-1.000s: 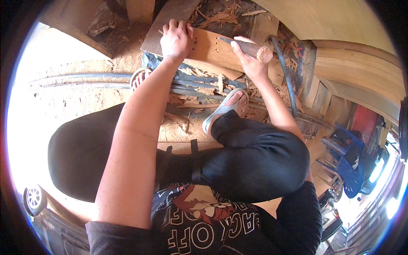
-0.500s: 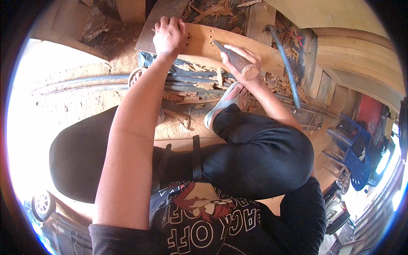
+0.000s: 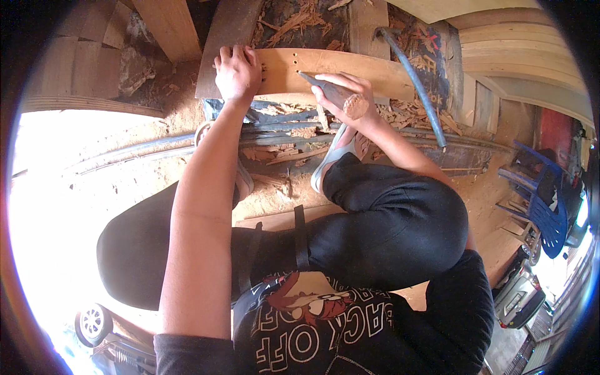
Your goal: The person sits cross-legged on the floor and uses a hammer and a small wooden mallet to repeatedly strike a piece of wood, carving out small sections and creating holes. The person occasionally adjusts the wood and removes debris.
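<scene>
A pale wooden board [image 3: 375,73] with small dark holes in it lies crosswise in front of me, on top of a darker plank [image 3: 228,37]. My left hand [image 3: 237,78] is closed over the board's left end, its fingers curled against the wood. A wooden-handled chisel [image 3: 337,94] is in my right hand [image 3: 366,87], fingers and thumb wrapped round its thick handle. The handle leans toward me, and its butt end looks rough and battered. Its narrow grey tip is at the board's surface, at the lower end of a short row of holes.
Right of my right hand, a long blue bar with a bent dark head [image 3: 415,81] lies across the board's right end. Wood chips [image 3: 294,28] litter the ground around the board. My sandalled foot [image 3: 337,153] is close below it. A blue plastic chair [image 3: 540,197] stands at right.
The whole view has shifted slightly, so board and hands appear a little lower and further left. Both hands keep their holds, and the chisel tip stays by the same row of holes.
</scene>
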{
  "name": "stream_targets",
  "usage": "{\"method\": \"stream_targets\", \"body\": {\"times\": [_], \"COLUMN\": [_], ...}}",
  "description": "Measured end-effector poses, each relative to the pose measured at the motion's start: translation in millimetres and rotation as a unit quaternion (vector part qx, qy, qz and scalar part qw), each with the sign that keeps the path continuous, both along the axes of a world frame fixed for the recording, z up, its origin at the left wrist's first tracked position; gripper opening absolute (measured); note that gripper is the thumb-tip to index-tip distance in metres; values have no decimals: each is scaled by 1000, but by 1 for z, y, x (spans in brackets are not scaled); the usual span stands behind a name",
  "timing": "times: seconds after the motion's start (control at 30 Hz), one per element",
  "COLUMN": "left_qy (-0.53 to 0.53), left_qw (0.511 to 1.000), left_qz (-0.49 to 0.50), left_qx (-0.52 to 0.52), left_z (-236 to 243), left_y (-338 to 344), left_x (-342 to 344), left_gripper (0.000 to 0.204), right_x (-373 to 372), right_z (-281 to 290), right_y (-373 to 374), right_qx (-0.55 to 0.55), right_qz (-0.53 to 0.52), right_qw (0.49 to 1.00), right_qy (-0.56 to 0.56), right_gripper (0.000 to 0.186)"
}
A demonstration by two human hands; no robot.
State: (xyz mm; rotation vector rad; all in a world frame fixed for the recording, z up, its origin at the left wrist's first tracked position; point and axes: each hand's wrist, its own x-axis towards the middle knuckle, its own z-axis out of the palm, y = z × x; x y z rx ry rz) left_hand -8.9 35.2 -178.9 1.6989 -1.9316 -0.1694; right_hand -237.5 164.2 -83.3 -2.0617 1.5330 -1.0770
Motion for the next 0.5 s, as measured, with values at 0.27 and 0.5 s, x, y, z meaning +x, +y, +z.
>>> {"method": "stream_targets", "body": {"times": [0.27, 0.5], "left_qy": [-3, 2], "left_qw": [1000, 999], "left_qz": [6, 4], "left_qx": [25, 41], "left_z": [4, 8], "left_y": [0, 3], "left_x": [-1, -2], "left_gripper": [31, 31], "right_x": [-1, -11], "right_z": [1, 3], "right_y": [-7, -33], "right_qx": [-42, 86], "right_qz": [-23, -139], "right_qw": [999, 986], "right_qy": [-1, -44], "right_gripper": [25, 20]}}
